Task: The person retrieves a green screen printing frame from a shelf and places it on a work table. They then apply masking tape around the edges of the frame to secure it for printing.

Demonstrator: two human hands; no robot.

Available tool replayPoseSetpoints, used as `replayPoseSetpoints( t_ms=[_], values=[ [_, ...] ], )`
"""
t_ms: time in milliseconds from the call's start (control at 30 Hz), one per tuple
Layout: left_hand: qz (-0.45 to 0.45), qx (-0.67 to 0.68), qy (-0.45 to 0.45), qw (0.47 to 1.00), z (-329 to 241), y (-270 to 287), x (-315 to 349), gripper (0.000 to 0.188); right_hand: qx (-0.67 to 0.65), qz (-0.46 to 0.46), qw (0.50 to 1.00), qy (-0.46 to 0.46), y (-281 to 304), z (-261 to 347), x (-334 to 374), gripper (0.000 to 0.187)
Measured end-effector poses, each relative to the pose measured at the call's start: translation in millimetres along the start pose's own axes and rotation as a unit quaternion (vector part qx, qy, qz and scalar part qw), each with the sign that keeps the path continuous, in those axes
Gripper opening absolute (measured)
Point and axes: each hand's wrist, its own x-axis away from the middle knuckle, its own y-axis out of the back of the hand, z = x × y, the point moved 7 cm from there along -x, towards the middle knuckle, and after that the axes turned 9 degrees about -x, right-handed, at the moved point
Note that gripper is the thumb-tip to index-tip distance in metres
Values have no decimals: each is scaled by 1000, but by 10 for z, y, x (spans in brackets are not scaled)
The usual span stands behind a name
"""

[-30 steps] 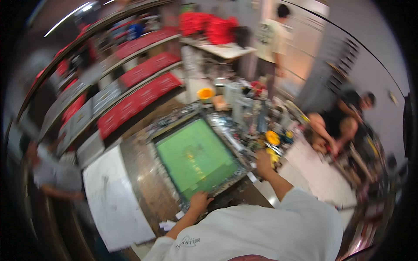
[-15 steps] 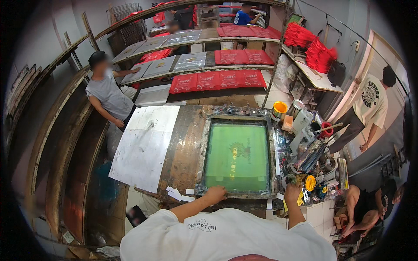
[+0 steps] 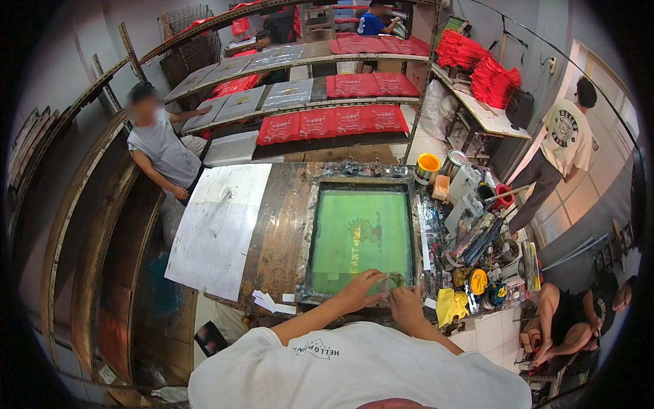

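My right hand [image 3: 407,304] is closed on a small clear round thing [image 3: 395,279], perhaps a roll of tape, above the near right corner of the framed printing screen. Beside it, my left hand [image 3: 360,292] has its thumb and fingers apart at the left edge of the clear thing; whether they touch it is hard to see. The printing screen [image 3: 307,232] lies flat on the worktable, its green mesh carrying a dark design and yellow lettering. A yellow cloth [image 3: 449,307] lies right of my hands.
A white sheet [image 3: 216,232] covers the table's left part; paper strips [image 3: 275,304] lie near its front edge. Ink pots [image 3: 479,280] and tools crowd the right side. Racks [image 3: 327,107] hold red and grey bags behind. Co-workers are at the left [image 3: 163,146], right and back.
My right hand has moved left from the cluttered side, bringing the clear round thing over the screen. My left hand has lifted off the frame's near edge and moved right towards it.
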Motion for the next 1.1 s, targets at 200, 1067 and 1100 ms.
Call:
replayPoseSetpoints(
  t_ms=[200,1067,1100],
  values=[
    [-69,-15,-15,997,56,70,43,42,-32,-62,997,-10,30,245,-139,13],
    [-54,77,-74,993,199,556,289,70,-408,0,880,-245,-481,158,-376,32],
    [-63,83,-62,993,195,612,270,69,-380,-6,893,-239,-254,319,-471,34]
  ],
)
